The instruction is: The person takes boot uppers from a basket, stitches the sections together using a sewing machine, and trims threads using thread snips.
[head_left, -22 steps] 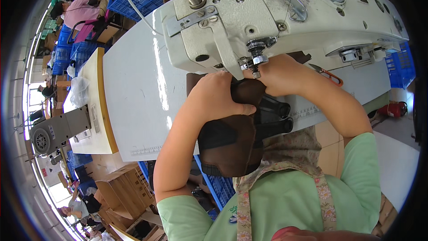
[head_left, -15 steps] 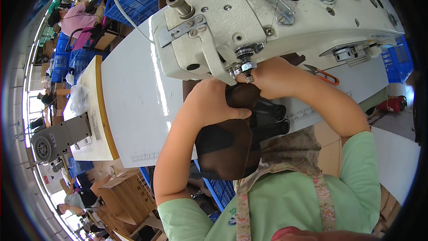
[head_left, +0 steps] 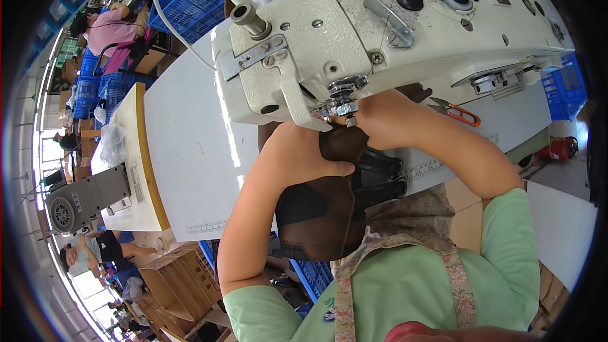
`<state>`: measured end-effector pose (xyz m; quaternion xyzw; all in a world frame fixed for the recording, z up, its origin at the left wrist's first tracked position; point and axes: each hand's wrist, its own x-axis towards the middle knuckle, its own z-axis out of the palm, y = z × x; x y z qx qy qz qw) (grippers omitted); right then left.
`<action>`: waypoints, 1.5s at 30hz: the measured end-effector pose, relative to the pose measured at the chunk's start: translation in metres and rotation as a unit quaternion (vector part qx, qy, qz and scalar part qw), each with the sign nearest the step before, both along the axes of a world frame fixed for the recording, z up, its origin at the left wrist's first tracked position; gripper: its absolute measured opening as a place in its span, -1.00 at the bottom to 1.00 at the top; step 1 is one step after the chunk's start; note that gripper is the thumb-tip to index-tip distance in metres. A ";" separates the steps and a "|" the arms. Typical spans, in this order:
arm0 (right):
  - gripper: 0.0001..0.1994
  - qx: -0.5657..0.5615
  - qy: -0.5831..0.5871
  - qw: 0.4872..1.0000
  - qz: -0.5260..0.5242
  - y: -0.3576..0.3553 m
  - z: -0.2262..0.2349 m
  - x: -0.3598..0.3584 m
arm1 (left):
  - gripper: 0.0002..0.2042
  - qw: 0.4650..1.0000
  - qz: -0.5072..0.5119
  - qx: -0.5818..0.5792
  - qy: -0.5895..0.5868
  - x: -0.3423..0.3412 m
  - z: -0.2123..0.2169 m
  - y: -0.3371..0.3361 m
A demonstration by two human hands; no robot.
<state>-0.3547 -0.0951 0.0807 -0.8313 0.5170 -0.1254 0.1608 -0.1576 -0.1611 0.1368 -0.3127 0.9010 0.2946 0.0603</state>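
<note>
A white industrial sewing machine (head_left: pixel 304 44) reaches over the table from the right. Beneath its needle end lies a dark brown and black sheer mesh garment (head_left: pixel 323 215), hanging over the table's near edge towards my apron. Two black padded straps or strips (head_left: pixel 383 193) stick out on its right side. My left hand (head_left: pixel 301 158) grips the mesh left of the needle area, thumb lying on top and the other fingers out of sight. Close to the needle on the right is my right hand (head_left: pixel 383 120), its fingertips hidden behind the machine head and fabric.
Orange-handled scissors (head_left: pixel 462 114) lie on the white table (head_left: pixel 190 139) by my right forearm. A printed ruler strip (head_left: pixel 437 161) runs along the near edge. Blue crates (head_left: pixel 183 0) and another worktable (head_left: pixel 142 152) stand to the left. Two people are further off, left.
My view has shifted slightly. Both hands stay at the needle area with the mesh garment, nearly in place. A person at the lower left has changed posture.
</note>
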 end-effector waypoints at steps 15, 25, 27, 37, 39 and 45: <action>-0.83 -0.006 -0.014 1.000 -0.013 0.000 -0.004 0.004 | -0.28 0.999 -0.002 0.006 -0.033 -0.001 0.008 -0.002; -0.83 0.054 0.005 0.998 -0.014 0.000 0.019 0.002 | -0.30 1.000 -0.011 -0.020 0.002 0.002 -0.001 -0.003; -0.81 0.054 -0.009 0.998 -0.016 0.000 0.016 0.002 | -0.31 0.999 -0.018 -0.025 0.009 0.004 -0.003 -0.003; -0.77 0.099 0.025 0.995 -0.009 -0.002 0.026 0.002 | -0.30 0.999 -0.010 -0.022 -0.028 0.000 0.001 -0.001; -0.78 0.079 0.010 0.997 -0.013 0.000 0.017 0.000 | -0.24 0.999 0.004 0.013 -0.032 -0.004 0.002 -0.003; -0.79 0.056 0.015 0.998 -0.011 0.002 0.020 0.000 | -0.26 1.000 0.009 0.016 0.002 0.001 -0.002 -0.002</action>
